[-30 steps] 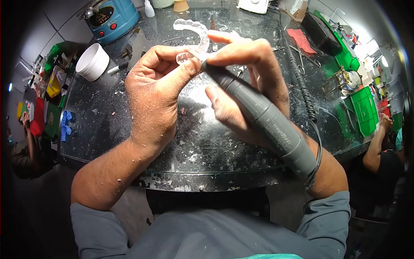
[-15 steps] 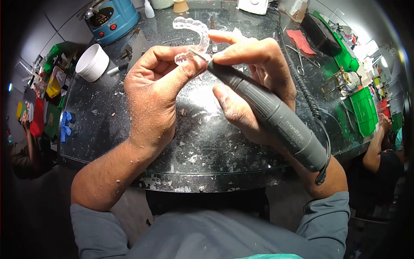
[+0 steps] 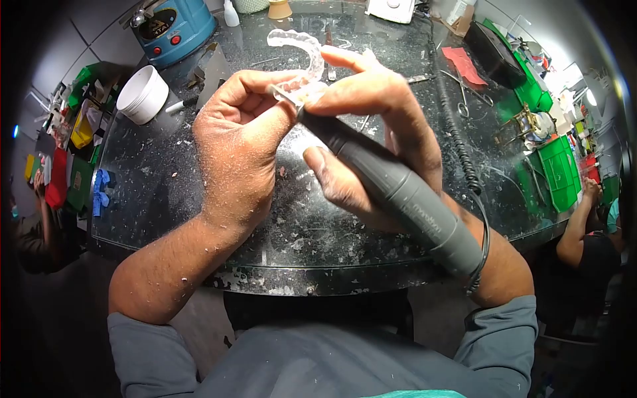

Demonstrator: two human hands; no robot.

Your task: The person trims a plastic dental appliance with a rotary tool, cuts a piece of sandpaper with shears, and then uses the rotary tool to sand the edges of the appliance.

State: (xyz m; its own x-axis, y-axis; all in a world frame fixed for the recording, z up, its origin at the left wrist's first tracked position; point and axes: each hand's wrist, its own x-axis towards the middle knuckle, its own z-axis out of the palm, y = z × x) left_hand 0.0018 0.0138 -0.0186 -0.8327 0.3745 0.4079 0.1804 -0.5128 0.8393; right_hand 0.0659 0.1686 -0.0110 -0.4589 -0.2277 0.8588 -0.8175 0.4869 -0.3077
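A clear, arch-shaped dental splint (image 3: 312,53) is pinched near its lower end between the thumb and fingers of my left hand (image 3: 242,129). My right hand (image 3: 385,99) grips a dark grey rotary handpiece (image 3: 398,186), whose body slants down to the right. The tool's narrow tip meets the splint beside my left thumb; the exact contact is hard to make out. My right index finger reaches up along the splint's outer side. Pale dust and shavings cover my left hand and forearm. A coiled cord (image 3: 458,136) hangs to the right of the handpiece.
The speckled black bench (image 3: 298,232) holds a white tub (image 3: 142,96), a blue machine (image 3: 172,33), a marker (image 3: 180,106), scissors (image 3: 464,96), red sheet (image 3: 464,65) and a green tray (image 3: 559,172). Other people's arms show at both edges.
The handpiece and my right hand have shifted left, bringing the tool's tip further left across the splint's lower end. My left hand stays almost in place, still holding the splint.
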